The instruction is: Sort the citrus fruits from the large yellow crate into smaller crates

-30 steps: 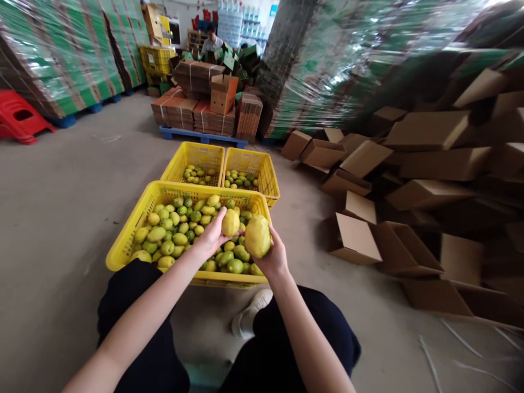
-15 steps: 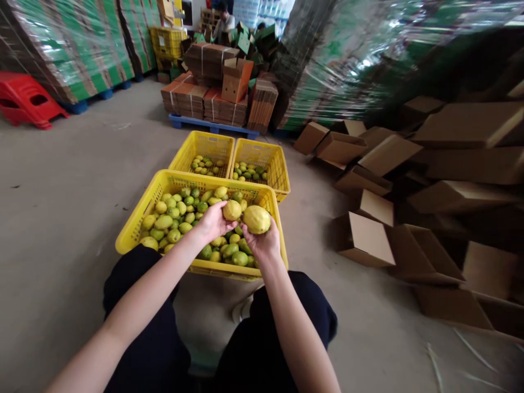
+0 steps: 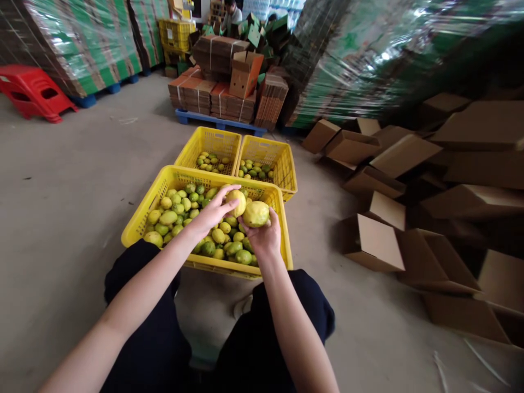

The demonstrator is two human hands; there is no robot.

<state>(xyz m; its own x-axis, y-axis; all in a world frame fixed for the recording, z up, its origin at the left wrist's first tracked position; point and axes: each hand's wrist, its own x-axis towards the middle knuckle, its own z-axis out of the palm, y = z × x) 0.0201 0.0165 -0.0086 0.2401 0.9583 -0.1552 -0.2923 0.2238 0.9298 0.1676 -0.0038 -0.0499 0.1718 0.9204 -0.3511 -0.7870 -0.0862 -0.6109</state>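
Above the near yellow crate (image 3: 135, 221), my left hand (image 3: 215, 210) is closed round a yellow lemon (image 3: 236, 203), thumb on the near side and fingers over the top. Close beside it, my right hand (image 3: 265, 232) cups a larger, slightly lumpy yellow-green lemon (image 3: 256, 214) from below and the right. The two held lemons are side by side, almost touching. Below them the crate holds many loose yellow and green lemons (image 3: 167, 218), partly hidden by my hands and forearms.
Beyond stand two more yellow crates (image 3: 219, 139) (image 3: 286, 164) with some lemons. Cardboard boxes (image 3: 379, 243) lie piled at right. A blue pallet (image 3: 221, 123) bears flattened cartons behind. A red stool (image 3: 36, 93) is far left, and a person (image 3: 232, 16) is at the back.
My left hand has turned its lemon more upright, with its fingers now reaching over the top. The right hand's lemon has risen slightly. The view has shifted a little to the left.
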